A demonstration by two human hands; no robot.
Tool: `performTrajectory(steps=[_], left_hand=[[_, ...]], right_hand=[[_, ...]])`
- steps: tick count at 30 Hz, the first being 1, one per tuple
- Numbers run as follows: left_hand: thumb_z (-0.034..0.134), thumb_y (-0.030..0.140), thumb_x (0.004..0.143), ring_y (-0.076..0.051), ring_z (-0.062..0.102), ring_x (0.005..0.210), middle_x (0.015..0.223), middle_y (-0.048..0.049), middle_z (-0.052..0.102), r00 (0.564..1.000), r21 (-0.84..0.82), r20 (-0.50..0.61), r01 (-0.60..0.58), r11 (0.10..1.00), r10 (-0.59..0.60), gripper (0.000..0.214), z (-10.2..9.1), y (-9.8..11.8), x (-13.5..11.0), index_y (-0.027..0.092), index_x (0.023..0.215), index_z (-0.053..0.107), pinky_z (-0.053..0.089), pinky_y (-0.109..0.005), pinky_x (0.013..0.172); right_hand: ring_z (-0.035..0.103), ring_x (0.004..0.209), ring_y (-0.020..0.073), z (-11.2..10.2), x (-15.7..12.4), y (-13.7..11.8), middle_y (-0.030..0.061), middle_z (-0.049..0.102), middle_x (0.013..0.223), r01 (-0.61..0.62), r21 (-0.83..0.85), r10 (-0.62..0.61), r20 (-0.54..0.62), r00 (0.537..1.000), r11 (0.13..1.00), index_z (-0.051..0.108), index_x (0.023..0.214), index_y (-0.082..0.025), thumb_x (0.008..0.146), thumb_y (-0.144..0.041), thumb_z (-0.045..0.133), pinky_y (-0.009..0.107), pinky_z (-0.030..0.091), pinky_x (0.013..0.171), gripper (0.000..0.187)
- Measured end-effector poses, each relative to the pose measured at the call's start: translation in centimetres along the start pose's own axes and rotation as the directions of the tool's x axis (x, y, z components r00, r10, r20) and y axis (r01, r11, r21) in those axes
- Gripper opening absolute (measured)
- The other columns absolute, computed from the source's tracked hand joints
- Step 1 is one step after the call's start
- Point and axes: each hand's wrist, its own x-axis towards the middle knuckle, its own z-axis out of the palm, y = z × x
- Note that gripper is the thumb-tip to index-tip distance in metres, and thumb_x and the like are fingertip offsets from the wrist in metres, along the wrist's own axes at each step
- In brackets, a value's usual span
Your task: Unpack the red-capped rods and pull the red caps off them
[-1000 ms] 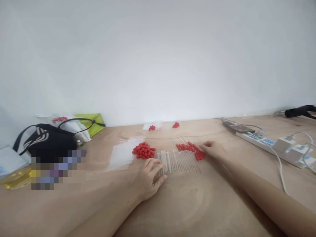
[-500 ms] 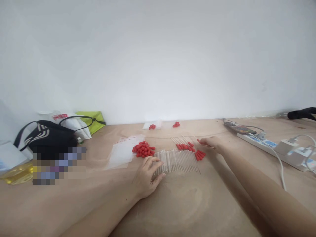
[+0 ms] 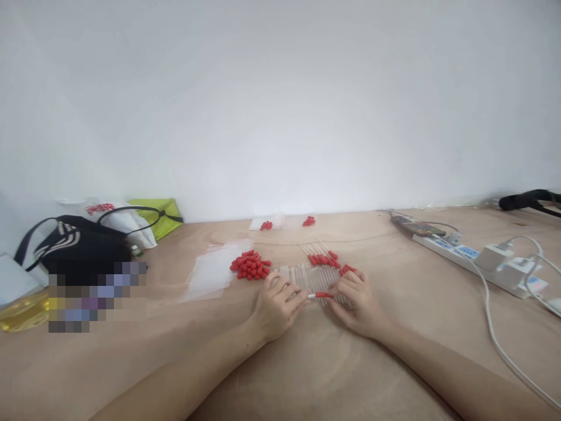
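Just in front of a row of clear glass dropper tubes (image 3: 300, 275), my left hand (image 3: 280, 304) pinches one glass tube, mostly hidden by its fingers. My right hand (image 3: 357, 301) closes thumb and finger on a red rubber bulb (image 3: 323, 295). Bulb and tube end meet in line between the hands; how far one sits on the other I cannot tell. Behind the row lie several droppers fitted with red bulbs (image 3: 322, 259). A few loose red bulbs (image 3: 348, 269) are partly covered by my right hand. A heap of red bulbs (image 3: 249, 265) rests beyond my left hand.
Clear plastic bags (image 3: 210, 272) lie left of the heap. Two small clusters of bulbs (image 3: 266, 225) sit near the wall. At right are a power strip (image 3: 447, 248) with chargers, cables and a phone (image 3: 423, 227). A black bag (image 3: 83, 248) stands at left.
My right hand has come from the far right toward me and leftward, bringing a red bulb to my left hand. My left hand has closed on a glass tube and shifted slightly right.
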Motion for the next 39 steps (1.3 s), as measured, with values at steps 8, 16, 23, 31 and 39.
performTrajectory(steps=[8,16,23,31,39], left_hand=[[0.042,0.019,0.084,-0.012,0.044,0.062,0.060,0.0017,0.056,1.000,0.046,-0.009,0.028,0.999,-0.027,0.022,0.2,0.2,-0.3,0.017,0.068,0.057,0.029,-0.034,0.075],[0.040,0.016,0.083,-0.011,0.045,0.060,0.055,0.0020,0.054,1.000,0.021,-0.028,-0.011,1.000,0.011,0.023,-0.3,0.7,-0.5,0.016,0.065,0.054,0.030,-0.035,0.074],[0.041,0.018,0.084,-0.012,0.049,0.062,0.064,-0.0010,0.056,0.976,-0.050,-0.036,0.214,0.976,-0.215,0.020,-1.6,-1.8,-1.9,0.017,0.075,0.059,0.037,-0.027,0.062],[0.033,0.009,0.083,-0.013,0.053,0.077,0.084,-0.0057,0.050,0.955,-0.104,0.038,0.297,0.949,-0.295,0.032,-0.4,-3.1,-0.3,0.014,0.108,0.052,0.046,-0.025,0.070],[0.040,0.009,0.080,-0.014,0.056,0.075,0.082,-0.0034,0.060,0.966,-0.166,0.027,0.259,0.951,-0.258,0.024,1.9,-2.2,1.2,0.017,0.096,0.056,0.046,-0.025,0.068]], right_hand=[[0.045,0.067,0.0126,1.1,0.4,-0.5,-0.0020,0.062,0.067,0.083,-0.045,-0.087,-0.079,0.993,0.995,0.062,0.081,-0.024,0.074,-0.030,0.059,0.031,0.024,0.070,0.010],[0.040,0.061,0.0111,0.9,-0.3,-0.7,-0.0029,0.052,0.053,0.192,-0.069,-0.195,-0.053,0.979,0.979,0.064,0.074,-0.024,0.078,-0.025,0.052,0.032,0.024,0.070,0.013],[0.051,0.067,0.0141,-1.2,-1.0,1.8,0.0023,0.060,0.068,-0.107,0.015,0.108,-0.099,0.989,0.994,0.065,0.078,-0.022,0.079,-0.027,0.049,0.031,0.033,0.068,0.017],[0.056,0.068,0.0143,-1.3,2.3,7.2,0.0050,0.061,0.077,-0.744,0.183,0.757,-0.006,0.653,0.643,0.063,0.091,-0.016,0.073,-0.029,0.048,0.024,0.042,0.059,0.027],[0.051,0.049,0.0122,-1.1,2.5,10.4,0.0023,0.061,0.056,-0.884,0.065,0.874,0.132,0.468,0.463,0.063,0.067,-0.015,0.060,-0.029,0.058,0.022,0.035,0.043,0.016]])
